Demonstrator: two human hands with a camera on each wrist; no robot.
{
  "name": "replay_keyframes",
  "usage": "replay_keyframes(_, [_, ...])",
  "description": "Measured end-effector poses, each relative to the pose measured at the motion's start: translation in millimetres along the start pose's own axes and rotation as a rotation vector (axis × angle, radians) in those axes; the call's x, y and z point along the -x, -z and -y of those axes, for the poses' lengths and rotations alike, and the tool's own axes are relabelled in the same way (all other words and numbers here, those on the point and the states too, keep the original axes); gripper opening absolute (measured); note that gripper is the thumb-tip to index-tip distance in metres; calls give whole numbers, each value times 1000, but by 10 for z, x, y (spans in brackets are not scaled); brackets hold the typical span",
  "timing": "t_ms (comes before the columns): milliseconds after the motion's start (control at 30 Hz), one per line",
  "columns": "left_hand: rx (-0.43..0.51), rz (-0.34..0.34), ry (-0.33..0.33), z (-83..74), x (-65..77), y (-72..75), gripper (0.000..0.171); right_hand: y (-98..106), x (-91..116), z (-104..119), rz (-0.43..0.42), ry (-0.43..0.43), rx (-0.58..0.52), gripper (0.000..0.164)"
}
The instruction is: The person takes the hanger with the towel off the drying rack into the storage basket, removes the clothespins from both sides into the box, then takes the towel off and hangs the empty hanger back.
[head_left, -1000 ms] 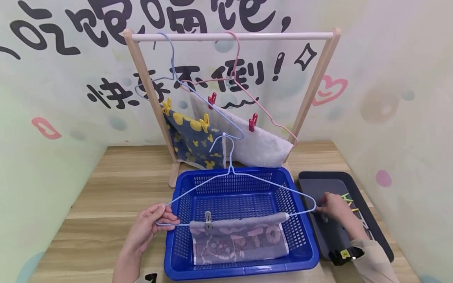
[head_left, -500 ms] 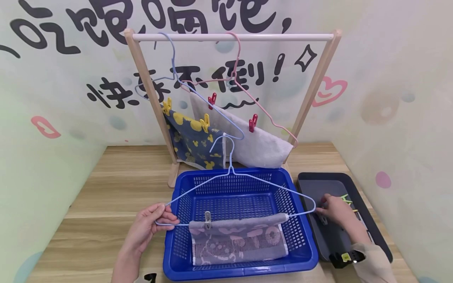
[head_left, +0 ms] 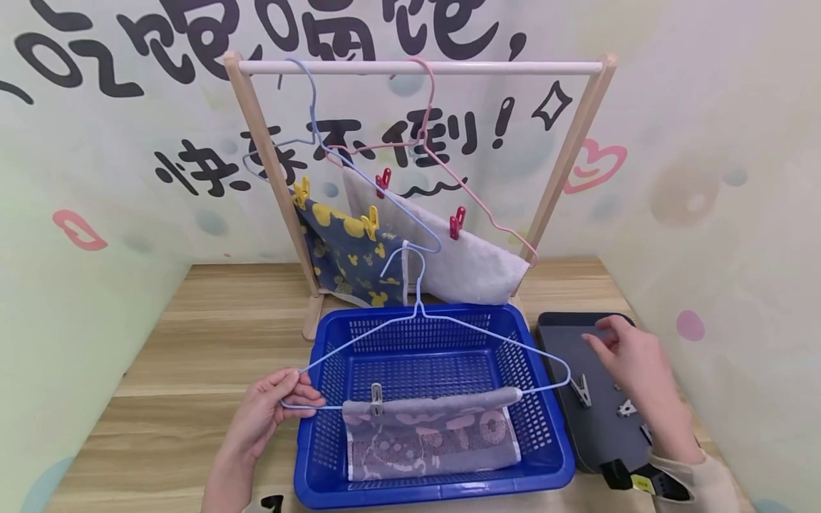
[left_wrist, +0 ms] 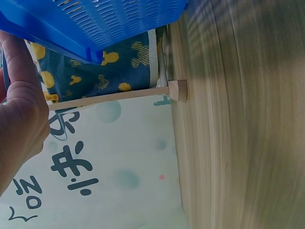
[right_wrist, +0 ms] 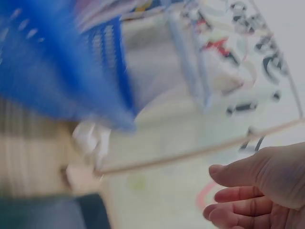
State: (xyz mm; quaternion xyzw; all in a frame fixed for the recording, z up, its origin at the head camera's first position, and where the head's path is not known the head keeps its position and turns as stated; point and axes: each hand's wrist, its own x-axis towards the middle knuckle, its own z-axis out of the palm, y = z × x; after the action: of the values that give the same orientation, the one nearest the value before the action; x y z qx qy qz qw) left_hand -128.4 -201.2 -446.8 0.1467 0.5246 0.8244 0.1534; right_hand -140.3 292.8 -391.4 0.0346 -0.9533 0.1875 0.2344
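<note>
Blue basket (head_left: 436, 493): biggest container, middle of the counter, mesh sides. My grey patterned cloth (head_left: 432, 442) hangs over its near half, draped on the lower bar of a light-blue hanger (head_left: 419, 303); can't tell if the cloth touches the basket floor. Dark tray (head_left: 567, 342): just right of the basket, holds small clips. 1 pale clip (head_left: 581, 391) lies near its left wall, 1 more (head_left: 626, 408) further right; the rest sit partly under my forearm, count unclear.

Counter (head_left: 192, 356): light wood grain, runs back to a pale wall (head_left: 737, 178) with black lettering, pink outlines and soft dots.

Rack (head_left: 577, 135): wood posts, white rail, behind the basket. On it, 2 hangers: pink (head_left: 471, 187) with white cloth (head_left: 474, 263) and 2 red clips (head_left: 457, 224); blue (head_left: 378, 191) with navy-yellow cloth (head_left: 359, 263) and 2 yellow clips (head_left: 370, 222). Navy cloth overlaps the white.

My left hand (head_left: 276, 406) pinches the light-blue hanger's left corner. My right hand (head_left: 631, 356) is above the tray, fingers loosely bent, thumb apart from them; that arm blocks the tray's right side. Smallest: 1 grey clip (head_left: 376, 399) gripping the patterned cloth's left part.
</note>
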Motion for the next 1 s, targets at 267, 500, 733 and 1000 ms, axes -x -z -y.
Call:
replay_keyframes(267, [-15, -14, 11, -4, 0, -2, 31, -45, -82, 583, -114, 259, -151, 19])
replay_keyframes(500, [-20, -23, 16, -3, -6, -8, 32, -259, -96, 1058, 42, 467, -341, 21])
replay_keyframes(733, [-26, -26, 24, -4, -15, -10, 30, -486, -60, 1535, 270, 627, -380, 32])
replay_keyframes(1000, [-5, -4, 12, 6, -25, -9, 31, -685, 32, 1921, 457, 705, -272, 41])
